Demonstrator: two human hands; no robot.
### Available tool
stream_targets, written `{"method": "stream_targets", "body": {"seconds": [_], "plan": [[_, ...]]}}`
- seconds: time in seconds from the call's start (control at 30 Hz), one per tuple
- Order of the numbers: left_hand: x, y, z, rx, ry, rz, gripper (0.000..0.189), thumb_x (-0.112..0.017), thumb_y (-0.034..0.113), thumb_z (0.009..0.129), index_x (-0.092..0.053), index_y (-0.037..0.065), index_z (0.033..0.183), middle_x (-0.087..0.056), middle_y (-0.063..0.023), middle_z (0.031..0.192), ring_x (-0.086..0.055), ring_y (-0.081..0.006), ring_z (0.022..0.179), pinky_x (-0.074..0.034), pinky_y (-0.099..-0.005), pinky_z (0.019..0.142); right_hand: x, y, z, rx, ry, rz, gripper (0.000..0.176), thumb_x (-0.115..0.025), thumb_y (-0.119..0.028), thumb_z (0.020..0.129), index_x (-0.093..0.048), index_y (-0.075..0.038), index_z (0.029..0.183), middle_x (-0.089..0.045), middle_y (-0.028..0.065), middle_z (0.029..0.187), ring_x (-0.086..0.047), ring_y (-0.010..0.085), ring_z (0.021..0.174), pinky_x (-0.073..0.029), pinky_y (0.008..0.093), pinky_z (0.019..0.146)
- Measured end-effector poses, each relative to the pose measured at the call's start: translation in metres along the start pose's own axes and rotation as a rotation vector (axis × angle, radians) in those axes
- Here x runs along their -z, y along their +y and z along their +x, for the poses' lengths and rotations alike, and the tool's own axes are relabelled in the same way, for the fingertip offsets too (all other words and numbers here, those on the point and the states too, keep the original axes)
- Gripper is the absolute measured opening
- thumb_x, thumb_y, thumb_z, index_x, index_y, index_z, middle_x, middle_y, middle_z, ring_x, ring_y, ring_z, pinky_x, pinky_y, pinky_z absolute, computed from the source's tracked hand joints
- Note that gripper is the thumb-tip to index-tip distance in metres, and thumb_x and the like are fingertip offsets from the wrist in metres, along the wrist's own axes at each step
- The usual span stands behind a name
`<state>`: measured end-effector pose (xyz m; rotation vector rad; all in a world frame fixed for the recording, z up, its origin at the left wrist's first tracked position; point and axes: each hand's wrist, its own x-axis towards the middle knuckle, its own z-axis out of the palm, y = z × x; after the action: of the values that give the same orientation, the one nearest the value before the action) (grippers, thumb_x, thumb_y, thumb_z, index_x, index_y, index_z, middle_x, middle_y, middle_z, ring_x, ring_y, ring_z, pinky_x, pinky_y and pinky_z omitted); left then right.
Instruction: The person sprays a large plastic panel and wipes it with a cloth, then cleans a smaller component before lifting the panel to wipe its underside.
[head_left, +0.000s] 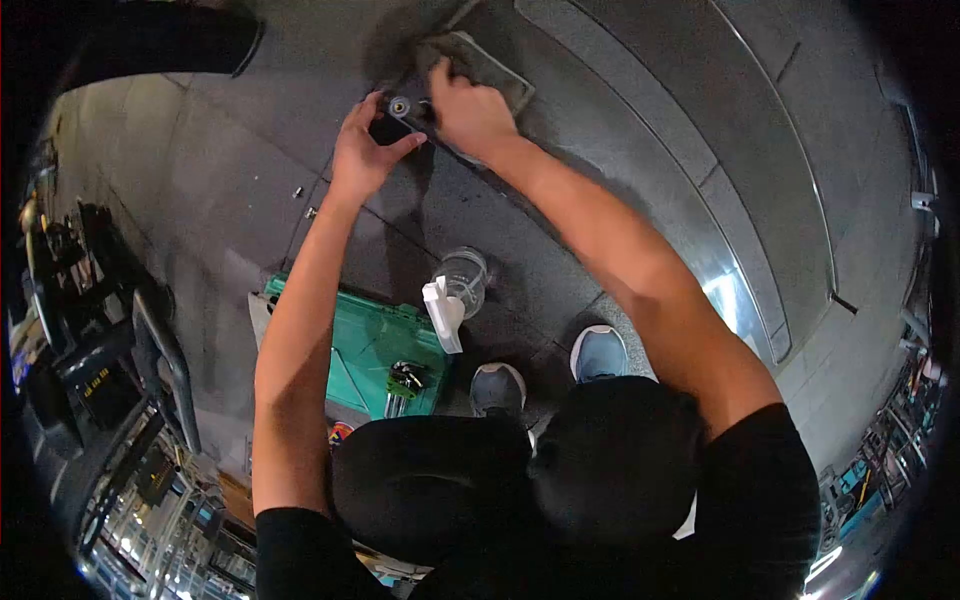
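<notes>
our black-clothed knees [430, 490] fill the lower centre; at upper centre, our left hand [365, 150], thumb and fingers apart, frames a dark round-ended part [399, 107]; whether our curled right hand [475, 115] grips anything, we cannot tell.

Looks like a gym, with a tiled floor and exercise equipment around a green box [365, 325].
To the left of the box, a large black machine [172, 365] with thick, bent bars resembles workout equipment; shiny metal frames [190, 515] crowd the space behind it. Dark square tiles [215, 225] spread out beyond the box. Far to its right stands more equipment [890, 440], too blurred to identify.
</notes>
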<state>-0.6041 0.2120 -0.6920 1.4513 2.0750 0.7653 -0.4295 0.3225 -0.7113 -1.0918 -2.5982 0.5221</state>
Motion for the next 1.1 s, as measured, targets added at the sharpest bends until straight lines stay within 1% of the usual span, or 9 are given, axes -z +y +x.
{"method": "stream_targets", "body": {"seconds": [0.1, 0.23, 0.3, 0.53, 0.6, 0.7, 0.87, 1.0, 1.1], "plan": [[0.002, 0.008, -0.003, -0.006, -0.021, 0.028, 0.092, -0.094, 0.038, 0.074, -0.052, -0.003, 0.144, -0.064, -0.0172, 0.127, -0.063, -0.0295, 0.118, -0.05, -0.0407, 0.101, 0.003, 0.0, 0.01, 0.045, -0.059, 0.009, 0.059, -0.061, -0.02, 0.09, -0.048, 0.007, 0.141, -0.072, 0.0236, 0.092, -0.075, 0.0379, 0.075, -0.061, 0.0485, 0.067], [0.012, 0.03, -0.003, 0.059, -0.039, 0.112, 0.088, -0.091, 0.04, 0.077, -0.052, -0.002, 0.144, -0.064, -0.019, 0.13, -0.063, -0.0311, 0.122, -0.049, -0.0413, 0.104, 0.011, 0.013, -0.015, 0.016, -0.013, 0.035, 0.054, -0.056, -0.026, 0.099, -0.047, -0.002, 0.146, -0.072, 0.0222, 0.094, -0.074, 0.0402, 0.077, -0.06, 0.0492, 0.068], [0.012, 0.028, -0.003, 0.068, -0.065, 0.122, 0.088, -0.091, 0.039, 0.078, -0.052, -0.001, 0.146, -0.064, -0.0198, 0.131, -0.063, -0.0313, 0.121, -0.049, -0.0414, 0.104, 0.031, 0.03, -0.049, -0.09, -0.159, -0.067, 0.061, -0.058, -0.022, 0.095, -0.044, -0.002, 0.151, -0.072, 0.0204, 0.101, -0.075, 0.0369, 0.079, -0.061, 0.0471, 0.069], [0.009, 0.017, -0.001, 0.118, -0.04, 0.079, 0.099, -0.091, 0.042, 0.076, -0.045, -0.002, 0.152, -0.064, -0.0204, 0.136, -0.063, -0.0304, 0.124, -0.05, -0.0408, 0.103, 0.103, 0.156, -0.292, -0.251, 0.171, -0.163, 0.053, -0.065, -0.023, 0.096, -0.054, -0.006, 0.145, -0.074, 0.0154, 0.109, -0.074, 0.0328, 0.086, -0.061, 0.0437, 0.069], [0.014, 0.028, -0.003, 0.168, -0.066, 0.091, 0.101, -0.092, 0.041, 0.075, -0.045, -0.003, 0.152, -0.062, -0.0208, 0.138, -0.062, -0.0312, 0.127, -0.05, -0.0421, 0.104, 0.13, 0.184, -0.381, -0.497, 0.061, -0.269, 0.053, -0.067, -0.021, 0.094, -0.055, -0.006, 0.144, -0.074, 0.0198, 0.109, -0.074, 0.0345, 0.085, -0.06, 0.0457, 0.068], [0.016, 0.038, -0.004, 0.207, -0.093, 0.122, 0.104, -0.094, 0.041, 0.073, -0.044, -0.004, 0.152, -0.062, -0.0212, 0.137, -0.06, -0.0327, 0.129, -0.05, -0.0439, 0.105, 0.16, 0.206, -0.465, -0.483, 0.168, -0.432, 0.041, -0.066, -0.023, 0.097, -0.061, -0.003, 0.132, -0.072, 0.0234, 0.083, -0.071, 0.0408, 0.064, -0.057, 0.049, 0.054], [0.008, 0.031, -0.004, 0.182, -0.068, 0.136, 0.111, -0.097, 0.043, 0.067, -0.043, -0.005, 0.152, -0.064, -0.0217, 0.131, -0.061, -0.0345, 0.127, -0.05, -0.0453, 0.105, 0.153, 0.201, -0.431, -0.525, 0.143, -0.413, 0.033, -0.066, -0.021, 0.096, -0.063, -0.001, 0.123, -0.073, 0.024, 0.083, -0.072, 0.0402, 0.066, -0.057, 0.0481, 0.054], [0.005, 0.026, -0.007, 0.208, -0.027, 0.014, 0.109, -0.098, 0.043, 0.066, -0.046, -0.003, 0.15, -0.063, -0.0198, 0.131, -0.061, -0.0327, 0.125, -0.051, -0.0441, 0.105, 0.119, 0.186, -0.325, -0.179, 0.243, -0.388, 0.047, -0.071, -0.019, 0.09, -0.063, 0.003, 0.131, -0.075, 0.0185, 0.087, -0.073, 0.0288, 0.061, -0.059, 0.0392, 0.054], [0.005, 0.025, -0.006, 0.133, 0.005, -0.001, 0.105, -0.098, 0.042, 0.066, -0.049, -0.002, 0.147, -0.062, -0.0171, 0.131, -0.061, -0.0308, 0.123, -0.051, -0.043, 0.106, 0.091, 0.145, -0.217, -0.148, 0.185, -0.262, 0.051, -0.067, -0.02, 0.091, -0.057, 0.003, 0.135, -0.073, 0.016, 0.084, -0.072, 0.0299, 0.062, -0.059, 0.0421, 0.054]]}}
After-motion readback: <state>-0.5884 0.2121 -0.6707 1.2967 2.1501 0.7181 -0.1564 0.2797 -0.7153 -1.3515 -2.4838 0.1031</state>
